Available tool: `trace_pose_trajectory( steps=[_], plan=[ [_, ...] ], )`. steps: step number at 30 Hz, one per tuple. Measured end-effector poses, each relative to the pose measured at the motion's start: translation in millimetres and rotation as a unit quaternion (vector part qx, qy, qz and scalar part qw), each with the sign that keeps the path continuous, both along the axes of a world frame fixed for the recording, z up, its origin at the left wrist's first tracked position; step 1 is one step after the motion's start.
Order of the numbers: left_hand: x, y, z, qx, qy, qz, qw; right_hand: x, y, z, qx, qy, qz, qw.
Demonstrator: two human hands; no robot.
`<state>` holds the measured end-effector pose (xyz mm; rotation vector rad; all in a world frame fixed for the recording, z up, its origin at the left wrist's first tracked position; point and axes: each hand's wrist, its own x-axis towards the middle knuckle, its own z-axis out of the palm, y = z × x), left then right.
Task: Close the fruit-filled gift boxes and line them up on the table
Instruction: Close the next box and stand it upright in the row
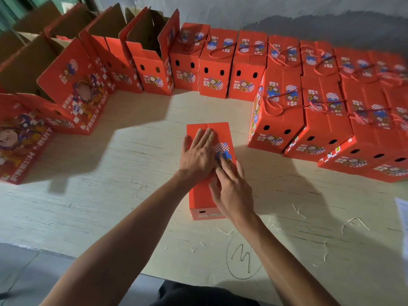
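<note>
1. We read "FRESH FRUIT" in white capitals on the sides of the open red boxes point(72, 93) far to the left of our hands; a circled pen mark point(241, 256) sits on the bench point(110, 206) just nearer than our wrists.
2. Our left hand point(198, 154) lies flat, fingers straight and together, pressing the top flaps of the gift box point(202, 202) beneath both hands.
3. Our right hand point(230, 191) rests on the same lid beside the left, fingers loosely extended and touching it.
4. Closed boxes point(309, 129) with rope handles line up beyond and to the right; bare bench lies between them and our hands, and its near edge runs under our forearms.
</note>
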<state>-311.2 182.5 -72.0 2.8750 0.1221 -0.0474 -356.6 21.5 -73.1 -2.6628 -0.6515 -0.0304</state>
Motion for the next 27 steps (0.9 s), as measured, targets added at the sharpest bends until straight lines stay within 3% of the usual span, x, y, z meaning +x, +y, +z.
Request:
trace_pose_trajectory(
  steps=[4, 6, 12, 21, 24, 27],
  plan=[
    [-1, -2, -3, -0.002, 0.0, 0.0, 1.0, 0, 1, -2, 0.0, -0.005, 0.003, 1.0],
    [-1, -2, -6, -0.012, -0.01, 0.007, 1.0, 1, 0, -5, 0.047, -0.009, -0.007, 0.999],
    [2, 1, -14, -0.046, -0.054, 0.023, 0.997, 5, -11, -4, 0.24, 0.16, -0.08, 0.954],
    [4, 3, -15, -0.227, -0.172, 0.089, 0.954, 8, -12, -7, 0.327, 0.232, -0.131, 0.907],
    [-2, 5, -14, -0.357, -0.148, 0.179, 0.905, 12, -14, -14, 0.352, 0.271, -0.158, 0.882],
    [-8, 4, -5, -0.577, -0.101, 0.27, 0.764, 15, -16, -17, 0.379, 0.353, -0.197, 0.832]
  ],
)
